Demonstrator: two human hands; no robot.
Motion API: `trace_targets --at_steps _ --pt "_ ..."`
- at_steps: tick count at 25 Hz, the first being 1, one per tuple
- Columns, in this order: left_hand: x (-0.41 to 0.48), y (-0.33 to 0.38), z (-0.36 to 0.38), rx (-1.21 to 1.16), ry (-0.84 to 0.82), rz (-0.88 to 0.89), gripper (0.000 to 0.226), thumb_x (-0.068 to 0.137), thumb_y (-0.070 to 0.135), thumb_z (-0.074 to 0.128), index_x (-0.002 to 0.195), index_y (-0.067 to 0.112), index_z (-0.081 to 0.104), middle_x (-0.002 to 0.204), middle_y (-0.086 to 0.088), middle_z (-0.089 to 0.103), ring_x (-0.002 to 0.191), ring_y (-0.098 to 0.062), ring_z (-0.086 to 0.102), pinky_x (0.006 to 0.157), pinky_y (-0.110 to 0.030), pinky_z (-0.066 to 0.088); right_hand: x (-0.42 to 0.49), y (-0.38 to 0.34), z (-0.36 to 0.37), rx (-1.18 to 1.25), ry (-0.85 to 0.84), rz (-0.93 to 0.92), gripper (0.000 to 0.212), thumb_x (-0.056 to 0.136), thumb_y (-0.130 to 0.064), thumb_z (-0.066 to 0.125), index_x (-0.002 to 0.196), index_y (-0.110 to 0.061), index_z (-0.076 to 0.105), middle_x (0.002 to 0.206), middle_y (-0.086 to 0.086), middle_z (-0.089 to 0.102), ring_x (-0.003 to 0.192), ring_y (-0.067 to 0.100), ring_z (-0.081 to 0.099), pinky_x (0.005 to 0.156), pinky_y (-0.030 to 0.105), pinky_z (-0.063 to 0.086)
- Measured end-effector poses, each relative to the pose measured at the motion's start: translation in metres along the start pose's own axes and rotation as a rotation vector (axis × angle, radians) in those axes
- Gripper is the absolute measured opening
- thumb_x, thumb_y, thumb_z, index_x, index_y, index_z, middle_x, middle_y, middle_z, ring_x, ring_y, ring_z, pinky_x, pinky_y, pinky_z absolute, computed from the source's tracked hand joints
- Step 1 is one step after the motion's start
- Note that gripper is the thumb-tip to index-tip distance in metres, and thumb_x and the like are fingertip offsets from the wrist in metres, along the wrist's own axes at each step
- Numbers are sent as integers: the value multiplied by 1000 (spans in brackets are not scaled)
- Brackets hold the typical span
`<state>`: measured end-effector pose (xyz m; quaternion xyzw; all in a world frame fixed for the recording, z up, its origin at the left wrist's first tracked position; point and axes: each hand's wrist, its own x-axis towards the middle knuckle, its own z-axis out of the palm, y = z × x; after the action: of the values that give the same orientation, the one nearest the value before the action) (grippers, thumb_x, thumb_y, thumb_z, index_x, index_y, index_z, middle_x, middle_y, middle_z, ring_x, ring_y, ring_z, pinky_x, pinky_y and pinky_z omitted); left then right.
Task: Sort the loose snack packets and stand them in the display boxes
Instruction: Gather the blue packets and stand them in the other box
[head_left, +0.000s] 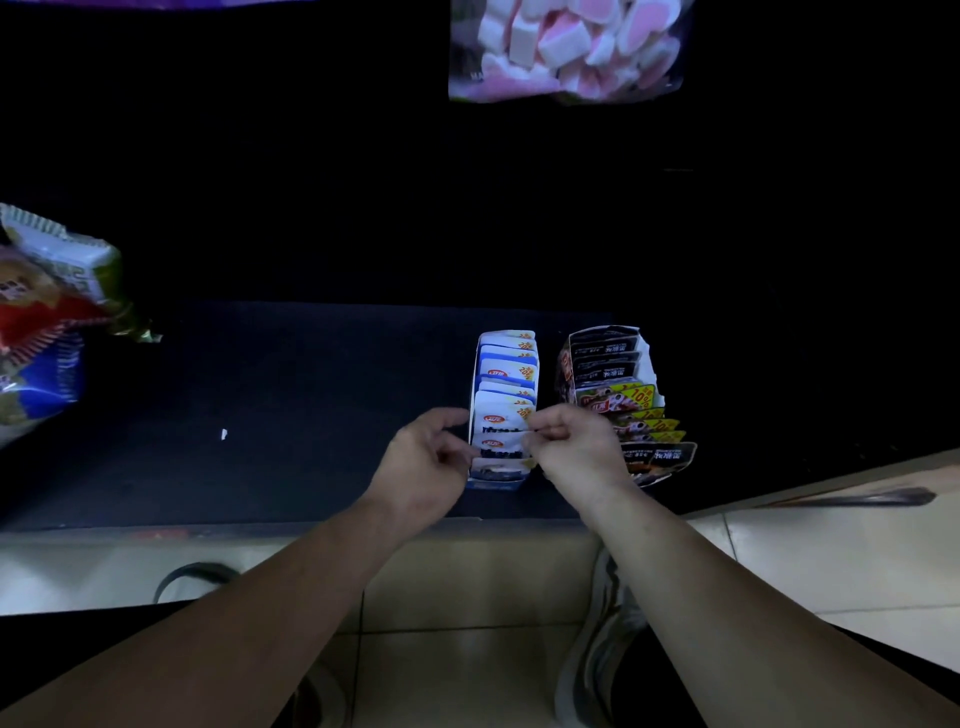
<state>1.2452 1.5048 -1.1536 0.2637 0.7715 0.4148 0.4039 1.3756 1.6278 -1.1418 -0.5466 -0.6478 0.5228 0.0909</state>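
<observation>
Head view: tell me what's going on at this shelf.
A person is stocking a dark shelf. The right hand pinches the top edge of a white packet standing at the front of the blue display box. The left hand is against that box's left side; whether it grips is unclear. To the right, a second box already holds standing dark and yellow packets.

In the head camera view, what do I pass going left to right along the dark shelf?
Large snack bag → small white scrap → left hand → blue-and-white display box → right hand, pinching a white packet in that box → dark display box.
</observation>
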Motion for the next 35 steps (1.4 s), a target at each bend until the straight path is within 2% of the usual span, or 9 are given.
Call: trace_targets --at_steps 5,11,14,17,22,26,28,30,35 --pt "1 5 2 -94 6 -44 43 87 -10 56 122 17 59 94 2 77 87 0 71 73 -6 49 -1 -7 -3 12 6 26 6 97 -16 68 96 -16 74 98 -3 73 84 4 64 62 17 45" --pt "-1 26 -2 -241 24 14 44 85 -2 74 112 30 63 115 1 68 84 -24 76 68 -18 58 -15 -34 -8 228 59 -25 9 100 -19 63 92 -16 66 89 3 76 83 23 72 83 44 61" --pt "-10 31 2 -204 -87 70 62 80 8 84 132 30 61 121 10 66 89 -28 75 85 -30 61 -27 -42 -14 357 -4 4 5 99 -14 64 102 -10 65 95 12 75 77 24 73 73 39 65" --pt "-9 30 2 -152 -28 161 51 82 13 82 123 36 62 119 15 67 95 -20 73 88 -43 61 -32 -46 -19 445 -110 18 16 96 -10 68 112 -10 64 103 15 75 85 27 77 78 39 64" --pt "-3 29 -6 -62 17 229 26 97 8 59 109 31 64 101 9 76 86 -6 71 80 -31 58 -29 -50 -22 505 -293 50 39 92 -14 69 129 -24 59 108 6 78 100 17 75 93 43 59" --pt "3 27 -4 -52 18 235 24 102 5 49 103 22 66 89 1 76 73 -14 65 66 -25 52 -16 -37 -12 140 -97 -133 56 93 -2 61 135 -38 54 91 5 68 78 13 67 71 23 56" --pt "7 29 -4 -98 19 193 22 101 3 51 99 17 67 86 -4 76 70 -9 61 63 -19 49 -10 -30 -10 17 -18 -226 43 95 -7 64 119 -42 61 98 2 59 83 15 60 64 12 48" --pt "8 30 -2 -124 1 160 19 101 3 54 97 15 68 87 -4 77 72 -8 65 65 -17 51 -3 -27 -14 -16 57 -234 22 94 -15 70 96 -37 65 107 1 59 88 16 63 67 16 49" --pt "10 22 6 -108 -55 75 38 97 -11 49 102 21 68 94 6 76 91 -4 73 73 -11 53 1 -29 -22 -157 50 -347 22 98 -9 62 87 -28 59 77 -8 61 69 12 57 57 25 46"
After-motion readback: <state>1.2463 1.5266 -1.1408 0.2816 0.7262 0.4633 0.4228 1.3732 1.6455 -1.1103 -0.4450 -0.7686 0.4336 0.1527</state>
